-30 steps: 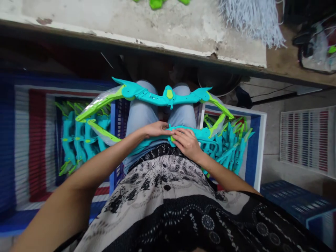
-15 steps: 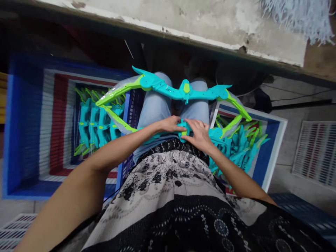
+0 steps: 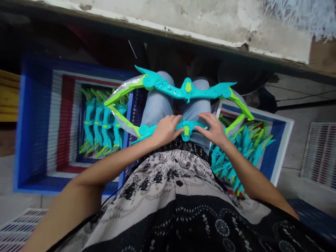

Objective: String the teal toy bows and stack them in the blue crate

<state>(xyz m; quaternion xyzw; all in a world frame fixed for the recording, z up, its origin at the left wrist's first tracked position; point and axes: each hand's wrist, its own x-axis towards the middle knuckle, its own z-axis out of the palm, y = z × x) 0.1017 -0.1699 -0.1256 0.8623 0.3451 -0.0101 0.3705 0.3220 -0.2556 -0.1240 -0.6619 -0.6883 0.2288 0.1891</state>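
Observation:
Two turquoise toy bows with lime-green limb ends lie across my lap. The farther toy bow (image 3: 174,91) rests over my knees, untouched by either hand. At my waist is the nearer toy bow (image 3: 195,125), with a lime piece at its middle. My left hand (image 3: 166,129) is closed round its grip just left of that piece, thumb toward the centre. To the right of the middle, my right hand (image 3: 214,129) has its thumb and fingers spread apart over the bow. At both sides, the lime ends of the two bows meet or overlap.
A blue crate (image 3: 31,185) at my left holds several similar bows in a row. On my right, a white-rimmed crate (image 3: 285,147) holds a jumbled pile of them. A worn table edge (image 3: 204,36) runs across the front, with white stringy material (image 3: 296,17) at its right.
My hands have moved apart from the nearer bow's middle. The left slid onto the grip at left; the right shifted right and its fingers spread. The view moved slightly.

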